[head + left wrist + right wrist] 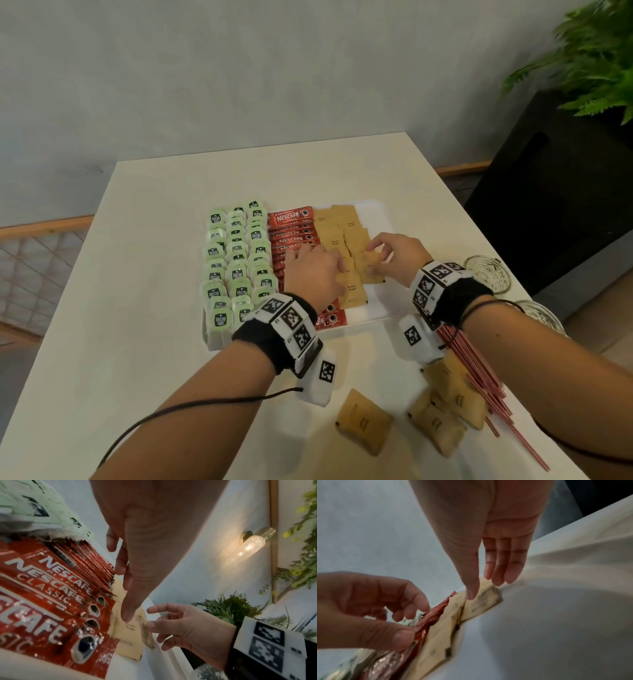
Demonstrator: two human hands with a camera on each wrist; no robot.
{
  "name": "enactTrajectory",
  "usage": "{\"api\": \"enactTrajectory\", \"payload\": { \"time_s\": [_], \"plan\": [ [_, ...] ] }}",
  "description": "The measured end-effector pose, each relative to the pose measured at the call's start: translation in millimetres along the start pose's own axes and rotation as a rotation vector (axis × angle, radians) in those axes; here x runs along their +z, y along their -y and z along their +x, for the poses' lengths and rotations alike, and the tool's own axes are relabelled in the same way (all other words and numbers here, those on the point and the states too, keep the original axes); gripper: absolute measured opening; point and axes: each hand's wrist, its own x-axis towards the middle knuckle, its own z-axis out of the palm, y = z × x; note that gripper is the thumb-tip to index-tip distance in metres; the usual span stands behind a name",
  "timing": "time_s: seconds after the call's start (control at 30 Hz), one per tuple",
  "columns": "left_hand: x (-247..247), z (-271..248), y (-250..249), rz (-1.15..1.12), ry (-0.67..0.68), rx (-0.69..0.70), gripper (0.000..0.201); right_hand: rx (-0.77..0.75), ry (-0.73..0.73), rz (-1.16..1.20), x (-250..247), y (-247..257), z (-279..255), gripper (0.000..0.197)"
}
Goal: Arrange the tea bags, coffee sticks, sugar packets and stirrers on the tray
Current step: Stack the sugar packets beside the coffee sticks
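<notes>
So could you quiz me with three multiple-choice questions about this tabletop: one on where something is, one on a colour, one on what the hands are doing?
1. Where do the red stirrers lie?
A. on the tray
B. on the table, off the tray, near the right forearm
C. in a glass dish

2. What colour are the tea bags?
A. pale green
B. blue
C. black

3. What is the right hand doing?
A. resting flat on the bare table
B. gripping a stirrer
C. touching a brown sugar packet on the tray

Answers: 1 B, the stirrers lie on the table beside loose sugar packets. 2 A, their tags and wrappers are pale green. 3 C, the right wrist view shows its fingertips on the packet's edge.
</notes>
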Motion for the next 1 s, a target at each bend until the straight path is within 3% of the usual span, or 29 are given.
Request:
{"api": "enactTrajectory", "payload": {
  "time_s": [0.13,0.5,0.63,0.83,1.0],
  "plan": [
    [6.1,2.5,-13.3,0.104,0.082,0.051,0.037,-0.041,0.059,-0.109,4.1,-3.2,2.7,0.04],
    [-2.5,11.0,-19.1,0.192,0.136,0.025,0.042,-0.079,0.103,-0.198,-7.5,2.9,-0.6,0.047],
    [-11.1,-4.6,-27.9,0.2,0.093,0.095,0.039,-0.131,0.024,-0.142,-18.6,4.8,-25.4,0.051],
    [-14.4,-50.9,-40.3,0.112,0.106,0.267,0.032,-0.121,0.071,0.0,-22.4,-4.2,-88.4,0.041],
    [0.8,-90.8,-45.5,0.072,0.263,0.354,0.036,-0.11,0.176,0.016,-6.4,-24.8,-137.3,0.04]
  ]
}}
